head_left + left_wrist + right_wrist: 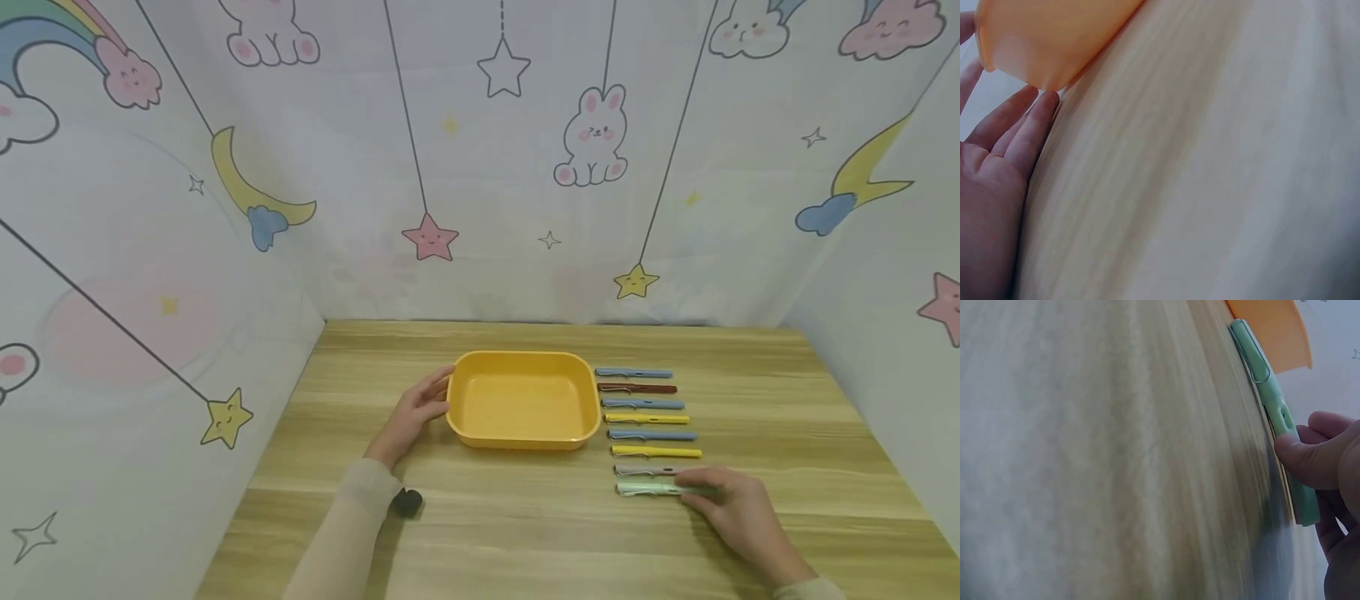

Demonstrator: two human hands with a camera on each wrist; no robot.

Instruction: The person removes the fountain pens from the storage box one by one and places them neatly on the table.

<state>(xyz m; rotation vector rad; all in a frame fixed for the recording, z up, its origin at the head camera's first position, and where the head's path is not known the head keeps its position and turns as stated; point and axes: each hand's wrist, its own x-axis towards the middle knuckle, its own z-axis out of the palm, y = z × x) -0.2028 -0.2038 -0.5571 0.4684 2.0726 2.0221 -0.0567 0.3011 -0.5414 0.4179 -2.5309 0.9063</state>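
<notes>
A yellow rectangular tray (525, 438) stands in the middle of the wooden table. My left hand (406, 421) is at its left side, the fairly straight fingers (1032, 134) touching the outer wall near the corner. Right of the tray, several capped pens lie in a column, clips to the left. Nearest the front is a light green pen (1254, 356); my right hand (731, 504) pinches its right end between thumb and fingers, close over the tabletop. Just behind it lies a greyish-pink pen (645, 470), partly hidden by the hand, then a yellow pen (656, 452).
Farther back in the column are a blue pen (652, 435), another yellow pen (647, 419) and a dark red pen (637, 388). A small black round object (407, 502) sits by the left sleeve. Printed fabric walls (480, 167) enclose the table's back and sides.
</notes>
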